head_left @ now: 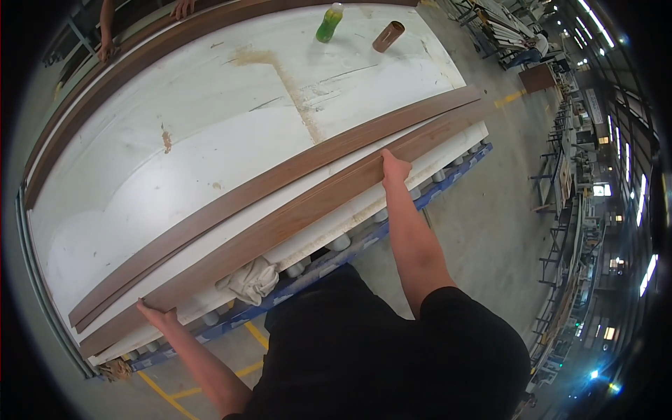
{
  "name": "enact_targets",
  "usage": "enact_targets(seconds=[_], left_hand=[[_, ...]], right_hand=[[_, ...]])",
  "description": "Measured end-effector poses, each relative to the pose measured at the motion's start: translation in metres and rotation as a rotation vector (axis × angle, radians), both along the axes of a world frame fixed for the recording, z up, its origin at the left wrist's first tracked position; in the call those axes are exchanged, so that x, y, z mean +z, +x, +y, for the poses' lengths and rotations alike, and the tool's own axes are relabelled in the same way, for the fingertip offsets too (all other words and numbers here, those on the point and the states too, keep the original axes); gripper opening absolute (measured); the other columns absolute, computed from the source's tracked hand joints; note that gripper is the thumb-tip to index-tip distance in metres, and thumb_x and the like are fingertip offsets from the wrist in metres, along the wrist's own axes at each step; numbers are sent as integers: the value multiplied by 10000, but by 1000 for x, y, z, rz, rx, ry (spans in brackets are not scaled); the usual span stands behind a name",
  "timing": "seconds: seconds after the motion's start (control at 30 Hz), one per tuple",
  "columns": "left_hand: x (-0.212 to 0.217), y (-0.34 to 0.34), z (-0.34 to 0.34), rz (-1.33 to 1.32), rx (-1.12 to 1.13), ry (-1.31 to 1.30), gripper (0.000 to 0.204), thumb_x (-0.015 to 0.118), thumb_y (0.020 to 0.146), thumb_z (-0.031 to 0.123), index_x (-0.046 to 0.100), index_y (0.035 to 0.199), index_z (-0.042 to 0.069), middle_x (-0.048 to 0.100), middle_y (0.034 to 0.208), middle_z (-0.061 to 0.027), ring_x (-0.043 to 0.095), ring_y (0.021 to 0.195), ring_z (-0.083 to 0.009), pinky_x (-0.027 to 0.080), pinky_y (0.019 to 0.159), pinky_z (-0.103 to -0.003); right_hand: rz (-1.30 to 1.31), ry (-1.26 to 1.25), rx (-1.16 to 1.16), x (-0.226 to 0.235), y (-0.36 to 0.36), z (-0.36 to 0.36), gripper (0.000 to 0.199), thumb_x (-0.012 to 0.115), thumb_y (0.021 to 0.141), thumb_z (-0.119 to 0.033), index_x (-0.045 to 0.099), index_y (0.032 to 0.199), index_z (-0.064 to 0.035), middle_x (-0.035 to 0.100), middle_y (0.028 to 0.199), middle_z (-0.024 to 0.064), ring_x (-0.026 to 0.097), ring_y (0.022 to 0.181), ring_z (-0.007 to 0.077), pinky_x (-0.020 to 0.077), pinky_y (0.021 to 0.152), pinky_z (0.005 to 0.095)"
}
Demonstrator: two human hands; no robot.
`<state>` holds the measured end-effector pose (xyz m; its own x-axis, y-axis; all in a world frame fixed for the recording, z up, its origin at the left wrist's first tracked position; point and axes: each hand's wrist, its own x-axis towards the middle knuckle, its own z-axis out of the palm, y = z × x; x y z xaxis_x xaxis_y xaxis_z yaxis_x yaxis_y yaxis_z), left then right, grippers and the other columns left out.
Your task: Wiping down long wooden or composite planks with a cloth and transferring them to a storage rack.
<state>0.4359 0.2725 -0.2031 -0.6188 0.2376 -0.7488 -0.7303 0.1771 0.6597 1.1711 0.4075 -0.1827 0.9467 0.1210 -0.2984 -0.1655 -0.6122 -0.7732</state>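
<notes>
A long brown wooden board (280,227) lies along the near edge of a white-topped table (210,147). My left hand (157,315) grips it close to its left end, thumb over the top and the other fingers mostly hidden. Farther right, my right hand (397,169) holds the same board, with its thumb near the far edge and its fingers largely out of sight. A second brown strip (280,175) lies roughly parallel just beyond, a narrow white gap between them. Below the board, a crumpled pale cloth (253,281) hangs at the table's near edge.
A green bottle (328,25) and a brown cylinder (389,36) stand toward the back. Another person's hands (105,52) touch brown boards (63,122) along the far edge. A blue roller frame (364,241) supports the near side. Racks and equipment (560,168) line the right.
</notes>
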Motion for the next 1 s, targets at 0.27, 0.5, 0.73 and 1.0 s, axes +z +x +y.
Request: enact_targets(seconds=[0.27, 0.5, 0.73, 1.0], left_hand=[[-4, -51, -48, 116, -321, -240, 701, 695, 927, 597, 557, 1481, 192, 555, 1473, -112, 571, 1312, -360, 480, 1055, -604], [-27, 2, -52, 1579, -894, -501, 1018, 878, 827, 543, 472, 1550, -47, 540, 1504, -294, 568, 1324, -408, 420, 1169, -547], [74, 292, 61, 1571, -2079, 142, 1130, 969, 678, 425, 429, 1585, 21, 559, 1520, -232, 529, 1412, -381, 331, 1250, -548], [46, 419, 85, 1541, -2114, -25, 834, 877, 699, 195, 551, 1456, 67, 668, 1279, -160, 648, 1231, -348, 498, 1063, -503]], right_hand=[[62, -9, 17, 8, -14, 2, 1077, 935, 695, -285, 335, 1476, 152, 527, 1483, 337, 579, 1348, 415, 487, 1150, 438], [67, 131, -39, -9, -7, 2, 1038, 951, 733, -273, 353, 1475, 138, 540, 1480, 312, 581, 1345, 420, 486, 1151, 454], [584, 494, 134, -30, 69, -39, 1102, 972, 773, -456, 392, 1510, 123, 556, 1500, 274, 545, 1398, 388, 435, 1181, 427], [-788, -39, 1401, 56, 145, -42, 1086, 948, 752, -440, 416, 1607, -33, 470, 1638, 197, 405, 1560, 343, 324, 1273, 505]])
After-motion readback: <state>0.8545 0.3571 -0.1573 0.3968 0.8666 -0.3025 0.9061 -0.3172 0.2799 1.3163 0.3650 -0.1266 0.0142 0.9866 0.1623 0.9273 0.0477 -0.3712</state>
